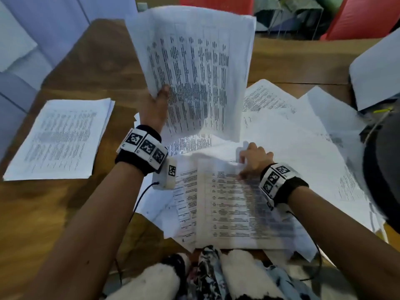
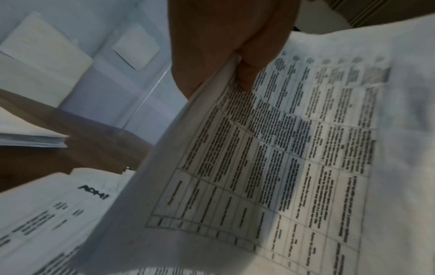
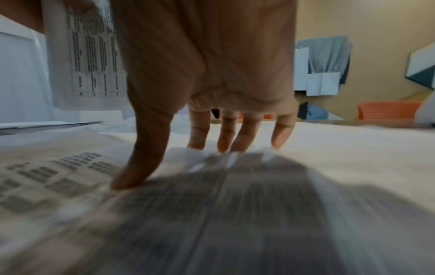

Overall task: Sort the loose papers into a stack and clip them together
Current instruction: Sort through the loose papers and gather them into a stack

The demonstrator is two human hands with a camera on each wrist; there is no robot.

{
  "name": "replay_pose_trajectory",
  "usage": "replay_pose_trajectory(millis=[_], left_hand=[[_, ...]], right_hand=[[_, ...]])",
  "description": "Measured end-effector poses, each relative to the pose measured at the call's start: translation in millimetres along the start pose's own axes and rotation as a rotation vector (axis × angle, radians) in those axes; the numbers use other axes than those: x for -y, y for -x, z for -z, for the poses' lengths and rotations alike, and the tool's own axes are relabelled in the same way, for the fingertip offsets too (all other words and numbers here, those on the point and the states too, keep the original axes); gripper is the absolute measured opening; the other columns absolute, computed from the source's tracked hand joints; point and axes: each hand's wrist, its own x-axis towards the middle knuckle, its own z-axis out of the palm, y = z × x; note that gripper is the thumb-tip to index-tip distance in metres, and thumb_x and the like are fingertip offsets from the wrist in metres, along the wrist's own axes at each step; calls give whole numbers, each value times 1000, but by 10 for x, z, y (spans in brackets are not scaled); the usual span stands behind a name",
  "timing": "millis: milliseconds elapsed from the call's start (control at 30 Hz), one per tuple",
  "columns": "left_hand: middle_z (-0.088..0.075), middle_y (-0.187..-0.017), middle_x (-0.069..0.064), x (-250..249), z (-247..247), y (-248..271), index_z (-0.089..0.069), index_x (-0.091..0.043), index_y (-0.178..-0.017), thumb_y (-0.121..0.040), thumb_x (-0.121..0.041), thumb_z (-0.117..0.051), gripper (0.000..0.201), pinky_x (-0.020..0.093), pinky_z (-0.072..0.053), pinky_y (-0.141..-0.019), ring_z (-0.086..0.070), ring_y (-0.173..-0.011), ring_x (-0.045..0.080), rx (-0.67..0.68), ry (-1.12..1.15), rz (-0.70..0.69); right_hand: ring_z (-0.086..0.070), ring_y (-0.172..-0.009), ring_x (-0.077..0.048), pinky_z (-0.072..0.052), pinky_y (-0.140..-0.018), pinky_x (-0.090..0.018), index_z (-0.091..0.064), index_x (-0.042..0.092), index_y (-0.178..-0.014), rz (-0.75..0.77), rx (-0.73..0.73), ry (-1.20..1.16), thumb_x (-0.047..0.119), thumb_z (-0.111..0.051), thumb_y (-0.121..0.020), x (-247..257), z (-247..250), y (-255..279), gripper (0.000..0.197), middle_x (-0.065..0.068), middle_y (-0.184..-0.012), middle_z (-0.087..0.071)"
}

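With our left hand (image 1: 154, 107) pinching the raised sheets (image 1: 194, 68) above the loose papers (image 1: 281, 135) on the bench (image 1: 71, 208), we should slide the top page (image 1: 233, 204) free under our right hand's (image 1: 254, 161) spread fingertips (image 3: 226, 147), lifting one sheet only.

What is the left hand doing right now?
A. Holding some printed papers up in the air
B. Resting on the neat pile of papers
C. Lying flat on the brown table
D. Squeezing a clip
A: the left hand grips the printed papers by their edge and holds them raised above the table, with the thumb on the front, as the left wrist view shows too.
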Motion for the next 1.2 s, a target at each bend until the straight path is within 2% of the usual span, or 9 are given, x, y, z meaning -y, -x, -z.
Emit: replay_pose_trajectory(millis=[133,333,433,533,633,767,933,1067,1200], left_hand=[[-31,-58,-4,-1,180,-66,-32,-22,-62,-95,-20,-52,39,9,-27,-40,-37,-32,-3,-113,-29,47],[-36,-59,-4,93,405,-66,-41,-22,-67,-93,-20,-55,30,14,-27,-43,-33,-48,7,-182,-80,83],[-39,-61,-4,136,514,-70,-50,-10,-84,-93,-20,-54,14,8,-26,-38,-38,-44,1,-197,-105,112],[-37,-58,-4,194,606,-105,-46,-12,-72,-93,-18,-54,24,8,-25,-36,-39,-38,0,-254,-165,132],[-50,-68,0,273,689,-139,-56,-8,-88,-93,-20,-53,14,19,-37,-49,-47,-58,13,-328,-222,192],[-64,-112,18,491,763,-127,-59,4,-115,-91,-17,-52,32,34,-49,-83,-61,-104,31,-400,-286,346],[-58,-125,22,734,728,82,-53,6,-123,-93,-15,-52,37,34,-44,-84,-56,-115,36,-276,-367,436],[-57,-126,25,1084,709,169,-53,9,-123,-79,-34,-69,64,47,-49,-96,-57,-114,39,-20,-363,586],[-65,-104,16,1102,674,231,-67,-6,-92,-87,-24,-63,20,44,-47,-99,-60,-108,31,23,-350,578]], right_hand=[[-53,-110,-28,-40,-93,-37,-61,11,-102,146,91,75,32,-77,-69,146,101,-68,43,-10,-119,-56],[-26,-136,-26,-20,-111,-44,-46,21,-134,402,11,312,30,-68,-80,685,242,-239,59,-2,-150,-25],[-39,-125,-27,-29,-105,-42,-54,18,-126,419,87,357,25,-71,-77,839,240,-277,52,-7,-134,-41],[-53,-114,-27,-38,-97,-39,-56,10,-115,476,82,305,15,-67,-79,839,229,-238,37,-10,-118,-59],[-51,-119,-28,-39,-100,-35,-50,12,-126,520,77,30,8,-64,-83,666,326,-145,46,-9,-130,-56],[-45,-117,-15,-31,-95,-20,-43,21,-134,599,24,-324,4,-63,-84,450,768,40,57,9,-140,-42],[-57,-83,-5,-41,-84,-29,-67,3,-100,449,-207,-569,12,-67,-83,228,1157,-65,20,-6,-102,-67],[-59,-82,-18,-46,-87,-37,-62,2,-115,328,-483,-961,3,-61,-85,233,1213,-222,30,-7,-104,-63],[-61,-90,-24,-49,-80,-36,-66,-6,-96,110,-531,-1008,3,-58,-85,372,890,-454,17,-22,-101,-67]])
